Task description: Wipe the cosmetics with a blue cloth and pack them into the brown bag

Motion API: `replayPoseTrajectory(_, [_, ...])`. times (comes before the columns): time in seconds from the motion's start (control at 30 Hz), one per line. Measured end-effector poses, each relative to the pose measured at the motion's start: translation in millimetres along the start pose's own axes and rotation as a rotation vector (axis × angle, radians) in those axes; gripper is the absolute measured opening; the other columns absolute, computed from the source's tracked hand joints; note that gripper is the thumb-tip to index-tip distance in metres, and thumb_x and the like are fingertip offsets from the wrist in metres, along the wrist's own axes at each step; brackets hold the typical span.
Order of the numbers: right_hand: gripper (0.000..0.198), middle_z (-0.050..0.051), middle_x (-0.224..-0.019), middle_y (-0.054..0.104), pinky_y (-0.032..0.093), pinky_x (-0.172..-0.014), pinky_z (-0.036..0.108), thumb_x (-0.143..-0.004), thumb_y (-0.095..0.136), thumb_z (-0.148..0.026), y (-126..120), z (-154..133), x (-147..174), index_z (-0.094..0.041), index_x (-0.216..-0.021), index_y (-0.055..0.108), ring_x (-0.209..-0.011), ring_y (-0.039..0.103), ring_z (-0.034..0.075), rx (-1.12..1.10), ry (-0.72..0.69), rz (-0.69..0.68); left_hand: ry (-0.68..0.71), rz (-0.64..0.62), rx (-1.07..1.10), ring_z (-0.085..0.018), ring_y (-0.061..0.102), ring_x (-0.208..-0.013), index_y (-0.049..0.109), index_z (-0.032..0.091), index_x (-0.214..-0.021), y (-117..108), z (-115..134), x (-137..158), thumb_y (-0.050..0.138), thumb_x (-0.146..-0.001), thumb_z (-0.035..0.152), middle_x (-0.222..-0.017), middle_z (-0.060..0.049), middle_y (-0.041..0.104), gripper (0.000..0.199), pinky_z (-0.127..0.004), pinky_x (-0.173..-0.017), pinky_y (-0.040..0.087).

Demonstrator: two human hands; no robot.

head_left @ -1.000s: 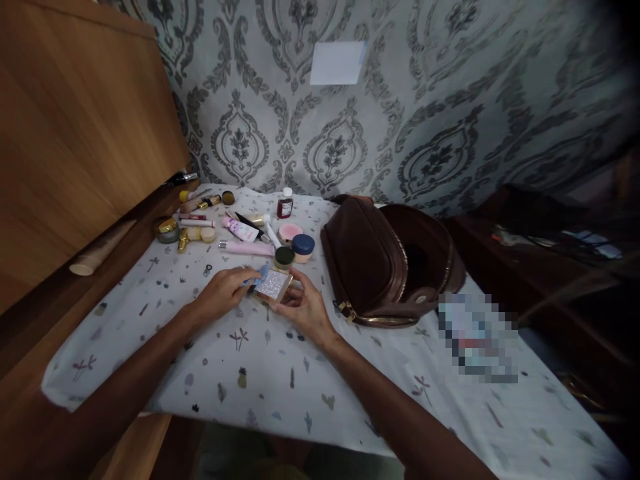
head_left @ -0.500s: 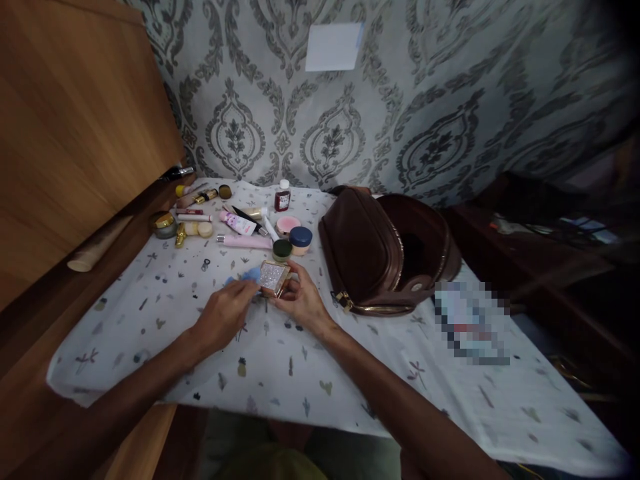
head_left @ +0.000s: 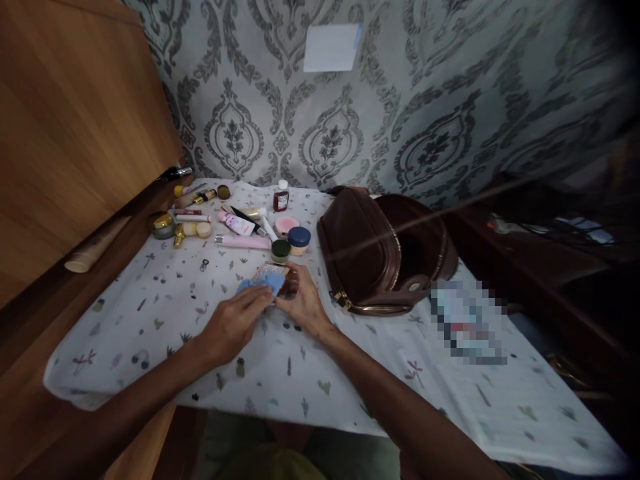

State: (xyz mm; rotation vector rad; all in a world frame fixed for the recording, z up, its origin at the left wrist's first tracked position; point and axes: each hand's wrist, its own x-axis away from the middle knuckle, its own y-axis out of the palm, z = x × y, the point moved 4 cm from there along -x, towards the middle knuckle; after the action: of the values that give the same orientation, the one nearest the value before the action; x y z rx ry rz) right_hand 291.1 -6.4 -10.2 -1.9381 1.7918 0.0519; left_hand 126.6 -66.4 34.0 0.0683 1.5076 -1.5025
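Observation:
My right hand (head_left: 305,300) grips a square, glittery makeup compact (head_left: 267,268) with a gold edge by its right side, thumb below and fingers behind. A light blue cloth (head_left: 273,283) lies across the compact's face, pressed there by my left hand (head_left: 237,323), whose fingers are closed on it. The cloth hides much of the compact. Just beyond it stand a small dark green-lidded jar (head_left: 281,250) and a blue-lidded jar (head_left: 299,240). A pink tube (head_left: 243,241) lies left of these jars.
A brown leather bag (head_left: 360,247) sits unzipped on the right of the patterned tablecloth (head_left: 165,360). Several cosmetics, including a gold-lidded jar (head_left: 161,225), lie at the back left. A small red bottle (head_left: 281,197) stands near the wall. A wooden cabinet (head_left: 85,120) borders the left side.
My left hand has moved right, carrying the blue cloth from the compact's left edge over its face. My right hand still holds the compact in about the same place.

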Motion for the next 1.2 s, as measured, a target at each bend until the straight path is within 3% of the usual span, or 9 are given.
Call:
replayPoseTrajectory(0.1, [0.069,0.008,-0.113,0.058,0.059,-0.073,0.035,-0.071,0.080,-0.032,-5,-9,-1,-0.024,-0.133,0.052,-0.087,0.064,0.020,-0.060,0.034,0.013,-0.141,0.006,0.039,-0.022,0.067,-0.115,0.063,0.019,-0.122,-6,-22,0,0.045,-0.095,0.013,-0.121,-0.011,0.071,0.032,-0.039,-0.099,0.057])
replayPoseTrajectory(0.23, [0.044,0.005,-0.105,0.055,0.060,-0.072,0.033,-0.070,0.083,-0.042,-7,-18,0,-0.023,-0.107,0.067,-0.083,0.066,0.018,-0.156,0.085,-0.008,-0.302,-0.011,0.086,-0.021,0.069,-0.108,0.066,0.021,-0.114,-9,-39,-1,0.047,-0.098,0.023,-0.116,-0.008,0.073,0.025,-0.038,-0.096,0.057])
replayPoseTrajectory(0.47, [0.061,0.004,-0.111,0.055,0.061,-0.086,0.038,-0.055,0.091,-0.044,2,-7,1,-0.024,-0.106,0.064,-0.090,0.068,0.019,-0.425,0.223,0.016,-0.310,0.010,0.024,-0.023,0.061,-0.104,0.067,0.019,-0.112,-10,-31,-10,0.046,-0.096,0.020,-0.108,-0.010,0.064,0.027,-0.039,-0.091,0.055])
replayPoseTrajectory(0.6, [0.058,0.003,-0.110,0.055,0.060,-0.089,0.037,-0.059,0.089,-0.034,6,-4,1,-0.025,-0.110,0.062,-0.093,0.068,0.018,-0.521,0.234,-0.046,-0.331,0.023,0.043,-0.021,0.061,-0.100,0.068,0.018,-0.110,-14,-29,-18,0.047,-0.096,0.020,-0.104,-0.009,0.062,0.025,-0.036,-0.089,0.054])
replayPoseTrajectory(0.7, [0.042,0.003,-0.108,0.055,0.059,-0.084,0.035,-0.067,0.081,-0.028,4,-3,1,-0.024,-0.105,0.064,-0.089,0.069,0.017,-0.455,0.202,-0.036,-0.330,0.013,0.094,-0.020,0.061,-0.099,0.067,0.020,-0.111,-14,-21,-23,0.049,-0.096,0.020,-0.103,-0.007,0.062,0.024,-0.034,-0.088,0.054])
replayPoseTrajectory(0.8, [0.033,0.002,-0.103,0.057,0.058,-0.077,0.033,-0.071,0.075,-0.025,0,-2,0,-0.024,-0.102,0.066,-0.081,0.068,0.016,-0.320,0.152,-0.006,-0.220,0.041,0.112,-0.021,0.059,-0.104,0.064,0.020,-0.116,-12,-3,-26,0.048,-0.096,0.017,-0.108,-0.009,0.062,0.026,-0.036,-0.092,0.053])
replayPoseTrajectory(0.93, [0.028,0.004,-0.101,0.064,0.054,-0.079,0.033,-0.078,0.069,-0.025,-7,-9,0,-0.024,-0.106,0.066,-0.086,0.066,0.019,-0.129,0.057,0.000,-0.108,0.064,0.105,-0.024,0.056,-0.111,0.060,0.019,-0.121,-7,10,-29,0.048,-0.093,0.011,-0.116,-0.012,0.061,0.031,-0.041,-0.098,0.050])
replayPoseTrajectory(1.07, [0.026,0.003,-0.095,0.067,0.050,-0.075,0.033,-0.086,0.066,-0.032,-13,-18,1,-0.026,-0.111,0.067,-0.077,0.061,0.019,0.115,0.039,-0.015,-0.113,0.046,0.095,-0.024,0.057,-0.113,0.059,0.020,-0.122,-6,-3,-32,0.047,-0.094,0.011,-0.119,-0.012,0.062,0.031,-0.042,-0.100,0.049])
replayPoseTrajectory(1.2, [0.027,0.004,-0.092,0.065,0.046,-0.066,0.032,-0.089,0.063,-0.041,-17,-20,0,-0.026,-0.111,0.069,-0.064,0.054,0.017,0.205,0.021,0.019,-0.167,0.055,0.076,-0.023,0.058,-0.115,0.060,0.020,-0.119,-8,-30,-34,0.046,-0.095,0.013,-0.119,-0.011,0.064,0.028,-0.041,-0.101,0.049])
